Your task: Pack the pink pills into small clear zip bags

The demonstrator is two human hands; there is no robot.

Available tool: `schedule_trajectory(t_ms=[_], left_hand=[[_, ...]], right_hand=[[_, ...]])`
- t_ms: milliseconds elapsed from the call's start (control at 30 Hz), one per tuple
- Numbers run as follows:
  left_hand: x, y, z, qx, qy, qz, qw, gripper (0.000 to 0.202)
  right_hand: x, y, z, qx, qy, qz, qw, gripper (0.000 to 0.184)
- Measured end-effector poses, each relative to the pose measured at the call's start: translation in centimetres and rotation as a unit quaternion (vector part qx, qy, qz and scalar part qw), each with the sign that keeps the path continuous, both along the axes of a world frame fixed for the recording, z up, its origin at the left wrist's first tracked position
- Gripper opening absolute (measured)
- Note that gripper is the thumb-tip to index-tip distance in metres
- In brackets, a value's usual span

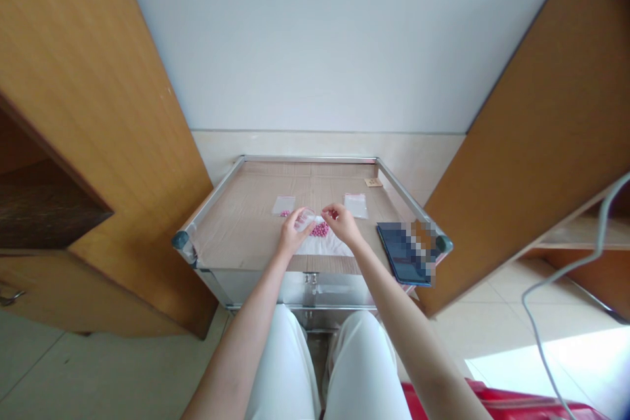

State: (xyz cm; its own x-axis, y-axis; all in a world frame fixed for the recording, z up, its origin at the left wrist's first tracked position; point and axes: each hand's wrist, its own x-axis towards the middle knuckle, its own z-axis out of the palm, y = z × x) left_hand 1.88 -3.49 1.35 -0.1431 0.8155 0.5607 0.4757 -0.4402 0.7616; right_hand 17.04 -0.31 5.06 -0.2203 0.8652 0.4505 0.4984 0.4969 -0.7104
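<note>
My left hand is wrapped around a small clear plastic cup, a firm and fairly narrow grip, and the cup leans toward my other hand. My right hand is pinched narrow close beside it. Maybe a pink bead sits between the fingertips, but it is too small for me to be sure. Just beside the cup, a heap of pink beads lies on a white sheet, and a few more beads are at the edge of a clear plastic bag. Another clear plastic bag lies on my right, on the cardboard lining of a steel cart tray.

The beads are the risk, I think — they are round and loose. If the cup tips too far, or a finger knocks the heap, they could roll across the cardboard. The smooth cup could also slip from my hand.
</note>
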Motion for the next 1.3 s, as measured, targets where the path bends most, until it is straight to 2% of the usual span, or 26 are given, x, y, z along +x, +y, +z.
schedule_trajectory(t_ms=[133, 267, 333, 467, 533, 767, 1133, 1300], left_hand=[[0.1, 0.1, 0.0, -0.005, -0.007, 0.001, 1.0, 0.04], [0.0, 0.3, -0.2, 0.002, -0.017, -0.01, 1.0, 0.04], [0.0, 0.4, -0.2, 0.005, -0.018, -0.011, 1.0, 0.039], [0.0, 0.2, 0.1, 0.004, -0.008, -0.001, 1.0, 0.039], [0.0, 0.0, 0.2, 0.003, -0.004, 0.001, 1.0, 0.039], [0.0, 0.0, 0.0, 0.001, -0.002, 0.007, 1.0, 0.041], [-0.2, 0.0, 0.1, 0.003, 0.009, 0.006, 1.0, 0.04], [-0.1, 0.0, 0.1, 0.005, 0.003, 0.008, 1.0, 0.041]], right_hand=[[-1.3, 0.1, 1.5, -0.004, 0.023, 0.026, 0.999, 0.018], [-2.3, -0.3, 2.0, 0.024, -0.039, 0.077, 0.996, 0.018], [-2.4, -0.4, 2.0, 0.031, -0.054, 0.081, 0.995, 0.021], [-1.8, -0.2, 1.1, 0.016, -0.042, 0.015, 0.999, 0.021], [-1.4, -0.2, 0.2, 0.003, -0.068, -0.012, 0.998, 0.017], [-1.1, -0.7, -2.6, -0.021, -0.192, 0.005, 0.981, 0.01], [-1.9, -0.6, -3.5, -0.016, -0.197, -0.013, 0.98, 0.012], [-1.3, -0.2, -2.6, -0.009, -0.131, -0.038, 0.991, 0.011]])
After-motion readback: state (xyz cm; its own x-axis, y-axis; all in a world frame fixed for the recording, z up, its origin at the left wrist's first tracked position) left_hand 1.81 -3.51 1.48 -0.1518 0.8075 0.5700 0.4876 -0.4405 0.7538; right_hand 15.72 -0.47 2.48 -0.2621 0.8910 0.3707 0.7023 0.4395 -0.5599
